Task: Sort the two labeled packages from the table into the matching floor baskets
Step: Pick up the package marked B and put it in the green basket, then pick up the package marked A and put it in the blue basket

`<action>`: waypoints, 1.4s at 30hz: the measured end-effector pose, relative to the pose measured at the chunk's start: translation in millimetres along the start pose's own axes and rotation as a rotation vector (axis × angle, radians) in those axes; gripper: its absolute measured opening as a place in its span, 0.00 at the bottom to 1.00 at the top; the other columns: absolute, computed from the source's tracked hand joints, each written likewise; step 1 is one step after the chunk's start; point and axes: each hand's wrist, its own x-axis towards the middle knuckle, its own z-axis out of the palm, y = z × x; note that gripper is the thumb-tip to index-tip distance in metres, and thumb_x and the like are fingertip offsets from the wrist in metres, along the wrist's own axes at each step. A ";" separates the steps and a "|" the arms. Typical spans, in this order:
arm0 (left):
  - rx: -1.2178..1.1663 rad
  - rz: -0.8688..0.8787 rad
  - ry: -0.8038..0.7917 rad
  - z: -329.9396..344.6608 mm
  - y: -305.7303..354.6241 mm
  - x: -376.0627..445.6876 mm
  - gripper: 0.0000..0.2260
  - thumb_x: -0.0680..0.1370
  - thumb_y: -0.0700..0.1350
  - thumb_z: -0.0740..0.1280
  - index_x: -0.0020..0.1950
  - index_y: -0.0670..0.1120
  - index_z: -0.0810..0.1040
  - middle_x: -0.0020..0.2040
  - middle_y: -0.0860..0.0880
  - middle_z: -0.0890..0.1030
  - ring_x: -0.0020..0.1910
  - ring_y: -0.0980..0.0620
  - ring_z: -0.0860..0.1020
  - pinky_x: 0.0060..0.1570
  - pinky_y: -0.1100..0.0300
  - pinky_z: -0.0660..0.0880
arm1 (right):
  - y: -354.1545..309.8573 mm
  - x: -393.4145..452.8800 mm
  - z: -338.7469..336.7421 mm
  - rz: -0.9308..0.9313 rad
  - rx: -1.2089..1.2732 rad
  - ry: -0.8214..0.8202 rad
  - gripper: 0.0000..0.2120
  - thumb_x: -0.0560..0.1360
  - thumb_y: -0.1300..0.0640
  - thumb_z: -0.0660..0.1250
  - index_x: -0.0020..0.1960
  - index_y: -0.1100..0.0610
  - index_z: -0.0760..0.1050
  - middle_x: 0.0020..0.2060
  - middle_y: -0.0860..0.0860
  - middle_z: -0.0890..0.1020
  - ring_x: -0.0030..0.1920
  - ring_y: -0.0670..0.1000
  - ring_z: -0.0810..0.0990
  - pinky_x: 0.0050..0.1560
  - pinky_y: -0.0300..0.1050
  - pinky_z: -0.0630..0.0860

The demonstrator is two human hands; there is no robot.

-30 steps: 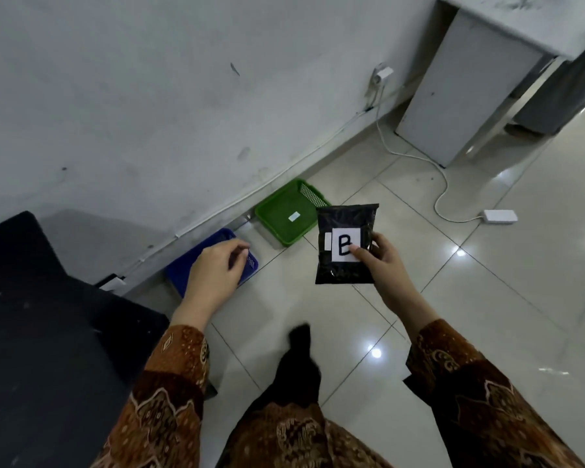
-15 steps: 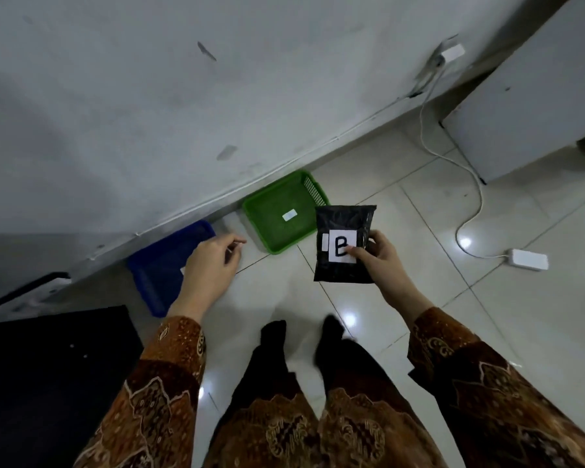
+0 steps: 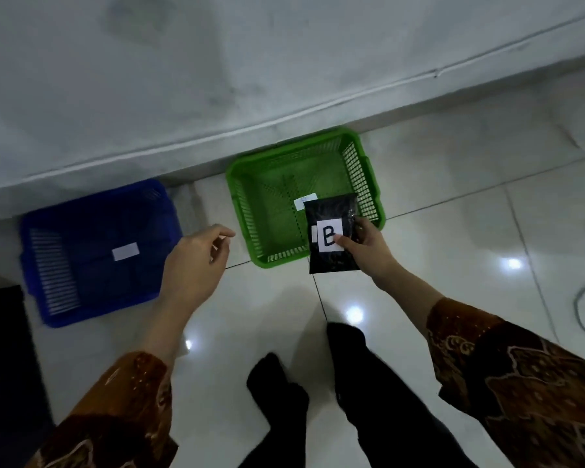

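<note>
Lower frame: patterned sleeves and dark-clad legs on glossy tile. Right of centre, right hand pinching a black package, thumb on its white "B" label, held over the near rim of the green basket. Likely light, soft and crinkly, somewhat slick; best held by an edge or at the label, as here. Left of centre, left hand loosely curled, holding nothing. Farther left, blue basket with a white tag, its letter unreadable. Nothing blocking the drop. Beyond, a wall with a cable along its base.
</note>
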 end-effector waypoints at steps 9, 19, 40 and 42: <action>0.072 0.069 0.056 119.9 -93.3 95.9 0.07 0.78 0.43 0.62 0.52 0.48 0.79 0.43 0.46 0.83 0.37 0.47 0.78 0.39 0.48 0.78 | 70.0 194.0 65.3 -0.074 -0.246 -0.087 0.27 0.75 0.59 0.68 0.70 0.63 0.63 0.64 0.62 0.76 0.63 0.61 0.76 0.64 0.55 0.74; 0.043 0.059 0.096 114.1 -91.1 74.6 0.07 0.77 0.43 0.64 0.50 0.49 0.80 0.37 0.49 0.80 0.33 0.50 0.76 0.34 0.55 0.75 | 60.0 181.3 74.0 -0.132 -0.617 0.003 0.24 0.74 0.57 0.68 0.68 0.60 0.69 0.61 0.58 0.80 0.61 0.58 0.77 0.57 0.43 0.72; -0.058 -0.150 0.370 -310.6 204.4 -279.5 0.08 0.78 0.44 0.63 0.53 0.45 0.79 0.46 0.46 0.83 0.42 0.47 0.79 0.42 0.45 0.78 | -287.8 -411.8 8.2 -0.882 -0.882 -0.194 0.11 0.76 0.56 0.62 0.57 0.58 0.75 0.48 0.57 0.83 0.47 0.59 0.80 0.47 0.54 0.77; -0.092 -0.188 0.474 -333.5 208.2 -315.1 0.07 0.77 0.44 0.63 0.53 0.46 0.79 0.44 0.47 0.83 0.40 0.47 0.79 0.42 0.47 0.78 | -302.4 -444.7 15.1 -0.951 -0.872 -0.241 0.10 0.76 0.56 0.62 0.55 0.57 0.76 0.48 0.56 0.83 0.48 0.57 0.81 0.47 0.52 0.77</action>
